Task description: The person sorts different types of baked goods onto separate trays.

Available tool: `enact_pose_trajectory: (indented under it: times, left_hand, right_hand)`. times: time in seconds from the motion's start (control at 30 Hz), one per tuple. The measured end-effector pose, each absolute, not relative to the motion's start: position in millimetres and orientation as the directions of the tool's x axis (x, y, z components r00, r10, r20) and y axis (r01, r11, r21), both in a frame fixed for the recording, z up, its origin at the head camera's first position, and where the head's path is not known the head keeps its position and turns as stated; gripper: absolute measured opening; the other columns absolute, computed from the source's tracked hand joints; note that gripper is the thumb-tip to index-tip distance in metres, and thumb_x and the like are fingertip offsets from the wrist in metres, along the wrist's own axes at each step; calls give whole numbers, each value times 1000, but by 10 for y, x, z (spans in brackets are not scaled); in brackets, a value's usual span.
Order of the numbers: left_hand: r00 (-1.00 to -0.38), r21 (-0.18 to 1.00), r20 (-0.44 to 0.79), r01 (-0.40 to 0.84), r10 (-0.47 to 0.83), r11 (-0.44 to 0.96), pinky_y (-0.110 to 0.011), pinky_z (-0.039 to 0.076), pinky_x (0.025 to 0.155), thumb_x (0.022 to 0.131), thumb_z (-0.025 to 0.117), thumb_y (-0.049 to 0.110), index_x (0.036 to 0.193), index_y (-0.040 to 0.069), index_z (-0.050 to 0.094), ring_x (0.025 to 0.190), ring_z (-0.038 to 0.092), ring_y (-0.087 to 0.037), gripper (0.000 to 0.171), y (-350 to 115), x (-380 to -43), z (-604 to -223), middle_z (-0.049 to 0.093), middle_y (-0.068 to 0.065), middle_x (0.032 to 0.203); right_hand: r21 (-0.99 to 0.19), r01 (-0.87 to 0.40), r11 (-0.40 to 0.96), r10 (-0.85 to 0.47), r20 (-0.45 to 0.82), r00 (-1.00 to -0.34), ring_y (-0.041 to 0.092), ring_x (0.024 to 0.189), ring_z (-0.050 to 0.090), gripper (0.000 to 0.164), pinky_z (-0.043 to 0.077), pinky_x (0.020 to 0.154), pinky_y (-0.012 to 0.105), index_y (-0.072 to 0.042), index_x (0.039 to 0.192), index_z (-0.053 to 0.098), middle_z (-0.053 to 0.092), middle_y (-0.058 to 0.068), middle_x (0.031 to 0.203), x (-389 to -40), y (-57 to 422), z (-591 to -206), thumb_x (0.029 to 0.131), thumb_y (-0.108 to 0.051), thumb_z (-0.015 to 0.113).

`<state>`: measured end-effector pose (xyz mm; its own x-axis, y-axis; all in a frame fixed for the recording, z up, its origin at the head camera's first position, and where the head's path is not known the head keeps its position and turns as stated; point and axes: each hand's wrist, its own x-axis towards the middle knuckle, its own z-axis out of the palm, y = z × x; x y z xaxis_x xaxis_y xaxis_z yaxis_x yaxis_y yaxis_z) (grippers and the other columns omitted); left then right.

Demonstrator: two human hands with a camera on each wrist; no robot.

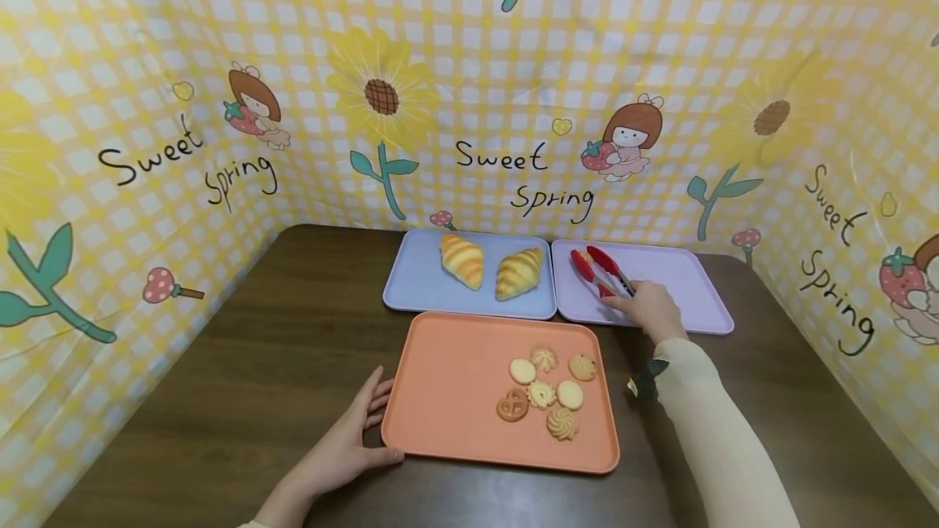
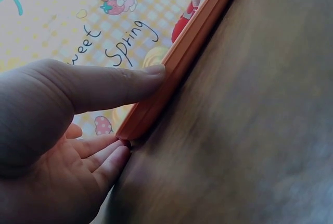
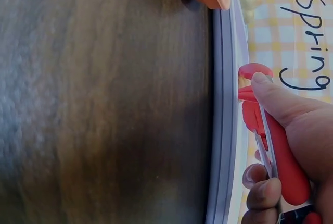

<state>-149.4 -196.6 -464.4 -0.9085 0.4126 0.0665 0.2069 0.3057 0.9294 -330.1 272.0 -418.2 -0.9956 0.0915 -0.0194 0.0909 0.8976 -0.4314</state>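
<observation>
My right hand [image 1: 651, 308] reaches onto the lilac tray [image 1: 693, 283] at the back right and grips the handles of red tongs [image 1: 597, 271], whose tips rest on that tray. The wrist view shows its thumb [image 3: 278, 99] along the tongs [image 3: 270, 146] and fingers curled under them. My left hand [image 1: 352, 442] lies flat on the table, fingers straight, with the thumb [image 2: 114, 83] pressed against the near left corner of the orange tray [image 1: 455, 398]. On the right half of that tray lie several small cookies [image 1: 546, 389].
A blue tray [image 1: 418, 283] at the back centre carries two croissants [image 1: 462, 259], [image 1: 519, 271]. A yellow checked "Sweet Spring" backdrop [image 1: 469, 88] walls in the brown wooden table [image 1: 242, 365] on three sides.
</observation>
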Motion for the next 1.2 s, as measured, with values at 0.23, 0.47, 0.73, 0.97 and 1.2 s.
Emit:
enact_pose_trajectory:
  times: [0.23,0.47,0.73,0.97,1.2]
  left_hand:
    - [-904,927,65,211,422,310,-21,38,105,80,84,12,155,-7,-3,140,27,-48,116,-1967,-1487,-4660,23,-35,154]
    - [-905,926,56,205,422,317,-22,37,106,81,83,12,155,-6,-3,141,27,-48,116,-1966,-1485,-4642,22,-34,154]
    - [-906,922,51,204,419,329,-24,38,106,81,83,12,156,-6,-3,141,27,-47,115,-1978,-1488,-4638,23,-34,155]
    - [-905,922,63,214,421,323,-23,37,106,81,83,13,155,-7,-3,141,27,-48,116,-1973,-1497,-4647,23,-34,154]
    - [-906,920,66,218,417,326,-22,38,106,80,84,13,155,-7,-3,140,27,-48,116,-1963,-1500,-4655,23,-35,154]
  right_hand:
    - [-452,90,888,91,-19,-996,29,71,51,62,39,55,34,1,115,64,53,13,81,-3278,2716,-4219,84,-52,75]
    - [-435,42,900,58,24,-998,30,72,50,63,37,56,36,3,113,62,54,14,81,-3226,2707,-4186,84,-52,75]
    - [-391,-6,920,24,71,-997,41,90,59,82,51,71,52,7,139,50,61,32,117,-3071,2664,-4117,86,-51,72]
    - [-404,-56,913,-8,118,-993,46,106,58,86,47,91,62,9,143,45,54,35,131,-2862,2629,-4109,86,-50,73]
    - [-420,-92,903,-41,130,-991,39,93,60,88,53,80,57,4,145,46,59,32,126,-2598,2602,-4091,83,-52,76]
